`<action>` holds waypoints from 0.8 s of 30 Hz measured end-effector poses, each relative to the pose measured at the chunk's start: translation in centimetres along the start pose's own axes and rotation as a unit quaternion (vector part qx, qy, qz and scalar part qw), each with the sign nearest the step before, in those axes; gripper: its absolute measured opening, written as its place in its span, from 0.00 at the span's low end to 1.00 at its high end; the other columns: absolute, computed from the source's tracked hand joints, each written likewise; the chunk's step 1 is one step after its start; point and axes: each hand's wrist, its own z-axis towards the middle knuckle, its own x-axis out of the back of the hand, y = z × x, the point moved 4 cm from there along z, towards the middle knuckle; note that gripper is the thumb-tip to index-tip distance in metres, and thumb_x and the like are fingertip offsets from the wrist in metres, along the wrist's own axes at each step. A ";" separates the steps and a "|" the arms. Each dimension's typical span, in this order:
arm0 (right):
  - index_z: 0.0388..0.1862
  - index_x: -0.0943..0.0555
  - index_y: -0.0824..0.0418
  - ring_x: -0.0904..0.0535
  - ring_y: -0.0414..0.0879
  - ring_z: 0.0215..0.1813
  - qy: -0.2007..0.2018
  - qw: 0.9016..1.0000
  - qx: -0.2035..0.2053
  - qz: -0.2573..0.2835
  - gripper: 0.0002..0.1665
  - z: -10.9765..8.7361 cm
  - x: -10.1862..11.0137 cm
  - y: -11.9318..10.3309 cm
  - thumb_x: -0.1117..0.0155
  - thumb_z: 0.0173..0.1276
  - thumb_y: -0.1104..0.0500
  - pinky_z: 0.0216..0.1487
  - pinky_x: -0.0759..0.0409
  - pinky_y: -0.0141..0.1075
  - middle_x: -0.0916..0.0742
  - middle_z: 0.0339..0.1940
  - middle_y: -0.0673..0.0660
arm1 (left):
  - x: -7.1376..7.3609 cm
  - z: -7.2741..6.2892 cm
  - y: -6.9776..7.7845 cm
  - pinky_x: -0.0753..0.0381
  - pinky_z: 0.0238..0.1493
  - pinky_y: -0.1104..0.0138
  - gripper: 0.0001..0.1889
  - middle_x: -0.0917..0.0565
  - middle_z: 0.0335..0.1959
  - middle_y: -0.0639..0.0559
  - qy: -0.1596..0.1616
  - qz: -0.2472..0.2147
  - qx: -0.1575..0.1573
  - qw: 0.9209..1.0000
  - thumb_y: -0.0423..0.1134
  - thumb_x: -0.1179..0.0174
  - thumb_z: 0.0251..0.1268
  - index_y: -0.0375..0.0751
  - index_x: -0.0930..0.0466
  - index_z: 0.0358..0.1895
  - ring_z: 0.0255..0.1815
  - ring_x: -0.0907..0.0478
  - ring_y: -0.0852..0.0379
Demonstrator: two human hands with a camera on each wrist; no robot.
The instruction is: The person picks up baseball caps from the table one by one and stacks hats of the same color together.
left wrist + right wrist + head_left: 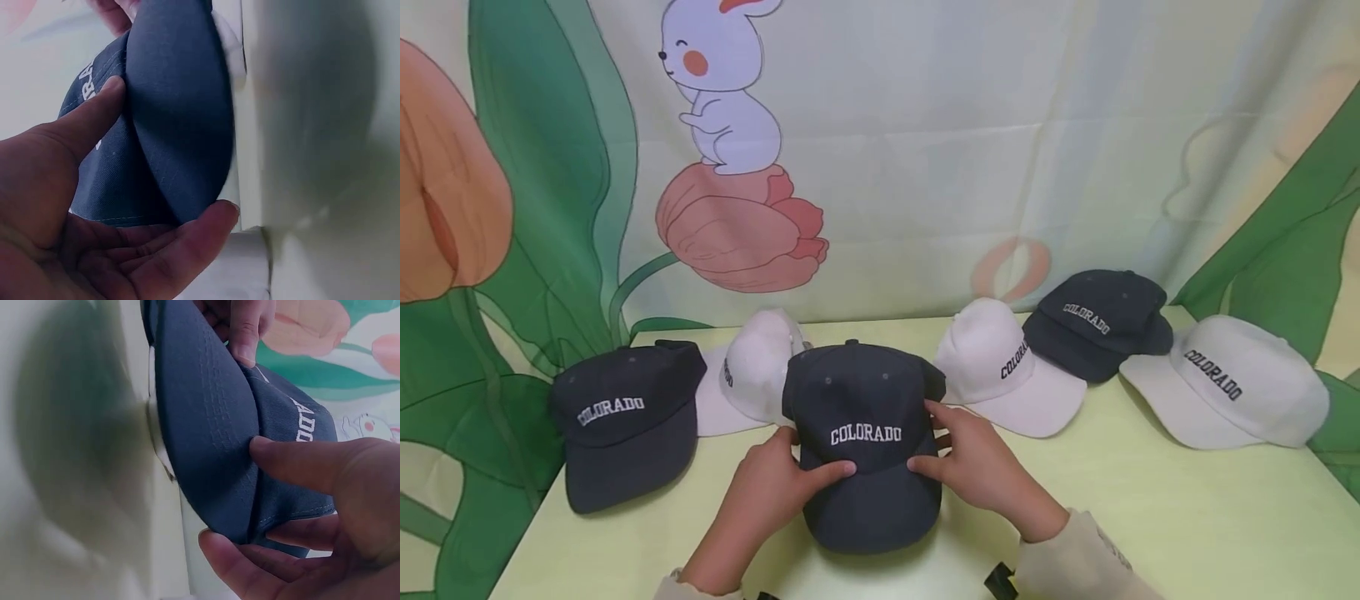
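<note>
A navy baseball cap (865, 408) with white COLORADO lettering is held between both hands at the middle of the table, its brim towards me. My left hand (775, 479) grips its left side, the thumb lying on the front where crown and brim meet. On the opposite side my right hand (973, 458) grips it the same way. Both wrist views show the cap's brim (181, 106) with a thumb on top and fingers curled round the edge. In the right wrist view, the brim (206, 425) seems raised off the table. The cap's back is hidden.
Left of the held cap are another navy cap (632, 425) and a white cap (756, 367). A white cap (985, 350), a navy cap (1105, 312) and a further white cap (1255, 383) lie on the right. Behind the pale yellow table (1150, 508) hangs a printed curtain (910, 167).
</note>
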 end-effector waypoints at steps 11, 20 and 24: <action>0.68 0.30 0.63 0.14 0.47 0.46 -0.038 0.999 0.024 -0.013 0.42 -1.9 -2.0 -0.5 0.26 0.56 0.52 0.47 0.18 0.40 0.15 0.53 0.57 | -0.3 -2.5 -2.1 0.25 0.30 0.63 0.44 0.17 0.25 0.53 -0.024 -0.005 0.029 0.999 0.69 0.30 0.39 0.32 0.24 0.49 0.28 0.21 0.60; 0.67 0.29 0.62 0.14 0.45 0.43 -0.086 0.996 0.006 -0.006 0.44 -3.4 -3.3 -0.7 0.25 0.54 0.48 0.45 0.18 0.37 0.15 0.55 0.57 | -1.1 -4.0 -3.6 0.24 0.29 0.63 0.43 0.18 0.25 0.53 -0.055 0.007 0.063 0.996 0.69 0.29 0.37 0.34 0.23 0.48 0.27 0.22 0.59; 0.66 0.28 0.59 0.15 0.42 0.40 -0.110 0.994 0.002 -0.015 0.42 -4.0 -3.9 -0.8 0.25 0.54 0.47 0.44 0.18 0.36 0.14 0.53 0.55 | -1.7 -4.6 -4.3 0.22 0.29 0.61 0.44 0.18 0.26 0.51 -0.076 0.023 0.086 0.993 0.70 0.29 0.36 0.32 0.23 0.47 0.27 0.21 0.57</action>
